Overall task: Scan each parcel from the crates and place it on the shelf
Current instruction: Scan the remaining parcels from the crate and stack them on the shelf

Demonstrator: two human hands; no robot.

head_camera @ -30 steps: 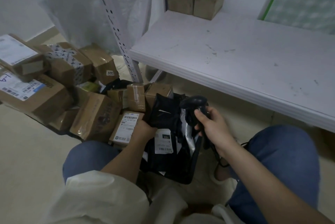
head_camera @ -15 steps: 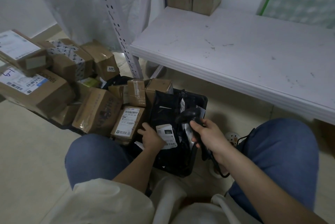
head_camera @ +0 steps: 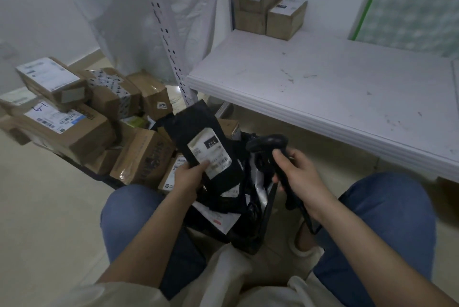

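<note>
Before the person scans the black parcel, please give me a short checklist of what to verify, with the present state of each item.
1. Left hand holds the black parcel firmly, lifted above the crate: ok.
2. White label faces up toward the camera: ok.
3. Left thumb leaves the barcode uncovered: cannot tell; it lies on the label's lower edge.
4. Right hand grips the scanner: ok.
5. Scanner head is aimed at the label: cannot tell; it sits beside the parcel.
6. Shelf has free room for the parcel: ok; only brown boxes at its back corner.
</note>
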